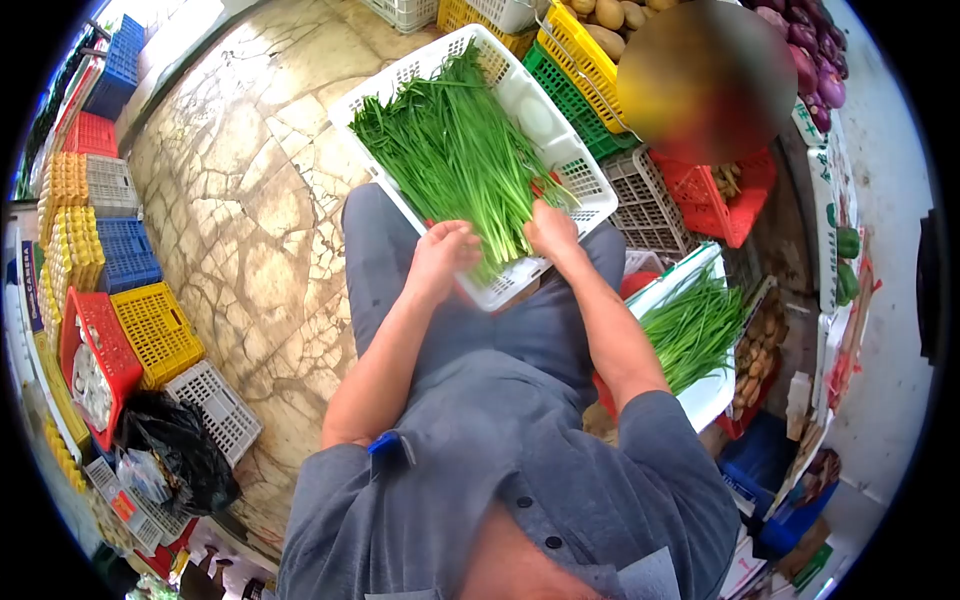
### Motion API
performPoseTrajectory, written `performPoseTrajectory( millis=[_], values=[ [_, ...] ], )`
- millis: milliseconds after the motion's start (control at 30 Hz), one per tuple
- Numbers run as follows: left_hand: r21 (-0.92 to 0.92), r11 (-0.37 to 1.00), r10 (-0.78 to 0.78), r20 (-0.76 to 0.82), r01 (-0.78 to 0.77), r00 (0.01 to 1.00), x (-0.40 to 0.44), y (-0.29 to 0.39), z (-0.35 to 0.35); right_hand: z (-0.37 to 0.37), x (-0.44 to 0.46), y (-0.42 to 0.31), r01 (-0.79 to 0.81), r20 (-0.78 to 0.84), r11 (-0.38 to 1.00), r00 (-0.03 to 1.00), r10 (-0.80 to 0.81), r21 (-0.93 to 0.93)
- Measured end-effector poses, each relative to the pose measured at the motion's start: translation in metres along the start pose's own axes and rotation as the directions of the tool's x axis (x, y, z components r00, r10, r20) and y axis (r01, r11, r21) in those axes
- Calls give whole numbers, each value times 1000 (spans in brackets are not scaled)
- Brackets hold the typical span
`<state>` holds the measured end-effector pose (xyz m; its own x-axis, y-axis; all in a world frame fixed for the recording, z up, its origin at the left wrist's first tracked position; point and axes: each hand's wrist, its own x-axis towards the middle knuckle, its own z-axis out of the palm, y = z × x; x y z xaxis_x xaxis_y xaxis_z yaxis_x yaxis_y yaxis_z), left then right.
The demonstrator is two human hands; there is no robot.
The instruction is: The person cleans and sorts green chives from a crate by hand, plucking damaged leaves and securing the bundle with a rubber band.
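A white perforated basket rests tilted across my lap, filled with long green leafy stalks. My left hand is at the basket's near left edge beside the pale stalk ends, its fingers curled and partly blurred; whatever they hold cannot be made out. On the right side of the stalk ends, my right hand is closed at the basket's inner edge, with a bit of red next to its fingers. What lies inside that grip is hidden.
At my right stands a white container with more green stalks. Beyond are a green crate, a yellow crate and a red basket. Stacked crates, egg trays and a black bag line the left.
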<state>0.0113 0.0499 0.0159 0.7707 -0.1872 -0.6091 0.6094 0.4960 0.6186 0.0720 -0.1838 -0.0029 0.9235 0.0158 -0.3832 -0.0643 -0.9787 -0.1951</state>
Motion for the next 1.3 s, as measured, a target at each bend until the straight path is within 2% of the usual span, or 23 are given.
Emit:
performPoseTrajectory(
  millis=[100,133,167,200,233,300,367,467,600,700,733,833,900,967,1000,1133,1200,1267,1300],
  values=[
    [-9,1000,-10,18,11,1000,4,-1,1,-7,6,23,130,-147,961,984,-96,243],
    [-5,1000,-16,34,17,999,5,-2,2,-10,7,29,137,-136,911,987,-91,389],
    [1,1000,-22,47,22,999,6,-3,1,-10,4,32,53,-41,770,999,-34,635],
    [9,1000,-24,52,24,998,4,-4,2,-23,-9,22,-51,65,564,998,-5,824],
    [18,1000,-24,62,23,998,4,-4,4,-33,-19,15,-160,170,313,985,-6,936],
    [32,999,-30,72,28,997,5,-6,11,-32,-27,20,-269,269,10,962,-42,963],
    [45,998,-43,62,40,997,4,-9,15,-24,-31,30,-307,307,-146,951,-23,941],
    [102,994,-56,93,47,994,5,-8,20,-10,-31,42,-346,350,-202,937,-20,916],
    [175,984,-75,177,43,981,27,-24,26,-26,-52,33,-306,290,-353,952,-99,884],
    [233,971,-120,307,47,944,48,-28,30,-38,-64,15,-316,302,-447,947,-104,837],
    [370,928,-166,301,45,939,48,-20,36,-41,-69,13,-313,300,-404,949,-97,860],
    [357,931,-86,28,71,996,65,-21,38,-45,-75,25,-282,266,-424,959,-99,861],
    [320,947,-17,-58,34,998,70,-24,27,-51,-77,44,-255,171,-514,964,-205,819],
    [343,939,98,-158,-39,982,72,-34,23,-57,-79,54,-229,118,-523,964,-238,821],
    [420,898,207,-147,-129,967,69,-32,26,-60,-81,56,-218,100,-517,964,-246,828],
    [238,957,165,26,-167,986,32,-16,60,-53,-87,46,-193,98,-479,971,-217,857],
    [249,947,189,83,-204,978,22,-14,70,-42,-85,30,-107,92,-253,993,-73,961],
    [227,956,166,106,-186,980,14,-13,77,-22,-83,29,-26,25,-35,1000,-17,999],
    [245,958,127,107,-150,986,14,-15,79,-10,-82,26,18,-38,274,997,67,962]
  ],
)
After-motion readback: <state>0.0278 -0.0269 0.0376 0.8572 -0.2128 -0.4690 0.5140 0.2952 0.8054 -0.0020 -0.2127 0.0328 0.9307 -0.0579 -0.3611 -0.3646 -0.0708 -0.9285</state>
